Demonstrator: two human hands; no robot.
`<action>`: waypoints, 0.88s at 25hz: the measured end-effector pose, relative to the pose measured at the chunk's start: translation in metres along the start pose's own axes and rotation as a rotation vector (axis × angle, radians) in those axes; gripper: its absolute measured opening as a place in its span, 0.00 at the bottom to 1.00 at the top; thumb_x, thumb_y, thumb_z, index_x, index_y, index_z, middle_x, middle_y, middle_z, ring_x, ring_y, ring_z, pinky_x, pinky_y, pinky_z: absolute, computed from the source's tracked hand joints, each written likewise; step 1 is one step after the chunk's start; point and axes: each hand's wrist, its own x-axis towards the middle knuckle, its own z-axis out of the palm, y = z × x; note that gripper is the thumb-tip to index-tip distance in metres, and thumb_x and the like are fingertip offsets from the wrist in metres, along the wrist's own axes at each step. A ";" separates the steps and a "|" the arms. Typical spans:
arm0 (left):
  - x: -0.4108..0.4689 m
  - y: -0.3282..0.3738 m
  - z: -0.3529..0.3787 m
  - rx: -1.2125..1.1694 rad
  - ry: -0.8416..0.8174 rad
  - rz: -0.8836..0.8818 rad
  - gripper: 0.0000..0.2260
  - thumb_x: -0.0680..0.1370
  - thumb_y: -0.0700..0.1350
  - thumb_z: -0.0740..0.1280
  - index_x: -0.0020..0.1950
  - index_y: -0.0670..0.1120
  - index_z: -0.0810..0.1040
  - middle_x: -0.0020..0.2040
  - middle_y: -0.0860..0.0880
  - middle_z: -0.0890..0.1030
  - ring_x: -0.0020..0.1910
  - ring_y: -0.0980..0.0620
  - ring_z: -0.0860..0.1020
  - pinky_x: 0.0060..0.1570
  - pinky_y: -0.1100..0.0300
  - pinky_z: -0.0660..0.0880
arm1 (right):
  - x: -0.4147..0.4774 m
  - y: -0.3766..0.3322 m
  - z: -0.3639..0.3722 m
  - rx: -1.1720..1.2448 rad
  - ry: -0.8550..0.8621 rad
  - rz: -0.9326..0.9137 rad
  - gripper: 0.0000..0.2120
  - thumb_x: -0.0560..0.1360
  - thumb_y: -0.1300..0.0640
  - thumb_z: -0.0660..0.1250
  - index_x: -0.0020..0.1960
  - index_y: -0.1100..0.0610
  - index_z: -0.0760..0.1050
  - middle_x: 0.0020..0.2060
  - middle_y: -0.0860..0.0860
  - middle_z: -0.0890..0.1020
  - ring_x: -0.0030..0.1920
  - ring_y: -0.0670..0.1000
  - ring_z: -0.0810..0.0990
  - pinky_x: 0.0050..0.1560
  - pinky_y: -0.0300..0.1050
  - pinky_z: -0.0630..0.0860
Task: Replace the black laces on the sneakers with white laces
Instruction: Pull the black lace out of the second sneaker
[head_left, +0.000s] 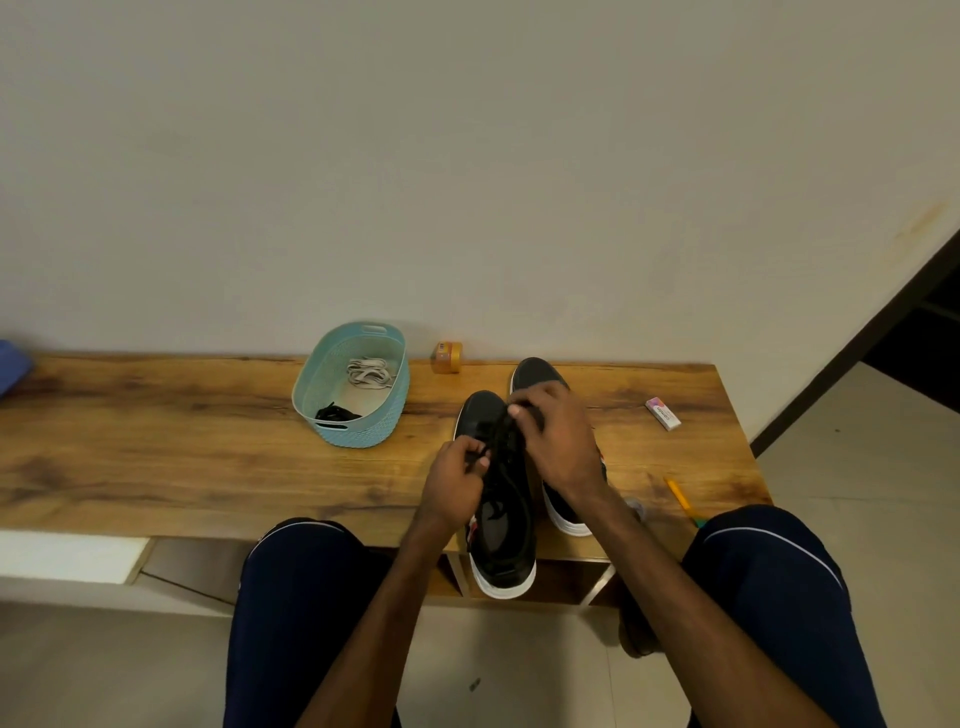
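Clock directions are taken from the near sneaker (501, 545), with twelve toward the wall (467, 156).

A blue cloth (13, 366) pokes in at ten o'clock, at the far left end of the table (156, 441), well apart from everything else. Open wood runs from it to the basket (310, 395) at eleven o'clock. The basket holds the white laces (370, 372) at its wall end and a loose black lace (335, 413) at its near end. A small orange roll (448, 357) stands at twelve o'clock against the wall, between the basket and the far sneaker (535, 371).

The left hand (457, 480) pinches the shoe lace (506, 452) at the near sneaker's left side, fingers curled on it. The right hand (558, 441) is curled round the same lace nearer the toe, and it hides the middle of the far sneaker. That sneaker stands just beside the near one at one o'clock, toe to the wall. The near sneaker's heel overhangs the table's near edge, between the left knee (306, 571) and the right knee (769, 561).

An eraser (663, 413) lies at two o'clock, apart from the shoes, with bare wood around it. A pencil (683, 499) lies at three o'clock, close to the near edge, its near end by the right knee. The table's right end falls away just past these two, with floor (857, 467) beyond.
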 end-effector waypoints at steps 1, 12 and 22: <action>-0.001 0.001 0.001 -0.048 0.001 -0.020 0.05 0.81 0.37 0.63 0.55 0.40 0.77 0.55 0.39 0.78 0.54 0.43 0.79 0.55 0.48 0.78 | 0.000 -0.001 0.000 -0.065 0.048 -0.015 0.12 0.79 0.56 0.67 0.62 0.54 0.78 0.59 0.51 0.77 0.61 0.52 0.72 0.60 0.50 0.72; -0.002 0.003 0.002 -0.184 -0.029 0.009 0.07 0.81 0.37 0.63 0.57 0.42 0.78 0.49 0.47 0.82 0.48 0.52 0.80 0.49 0.59 0.77 | -0.012 -0.002 0.009 0.131 -0.213 0.046 0.13 0.77 0.51 0.71 0.60 0.52 0.80 0.50 0.46 0.81 0.49 0.44 0.77 0.53 0.42 0.76; -0.002 0.003 0.002 -0.139 0.058 0.018 0.04 0.81 0.42 0.65 0.53 0.45 0.78 0.47 0.48 0.82 0.47 0.53 0.81 0.45 0.61 0.77 | -0.004 -0.013 -0.004 1.047 -0.150 0.659 0.06 0.79 0.63 0.66 0.53 0.54 0.77 0.45 0.50 0.82 0.45 0.48 0.80 0.48 0.45 0.77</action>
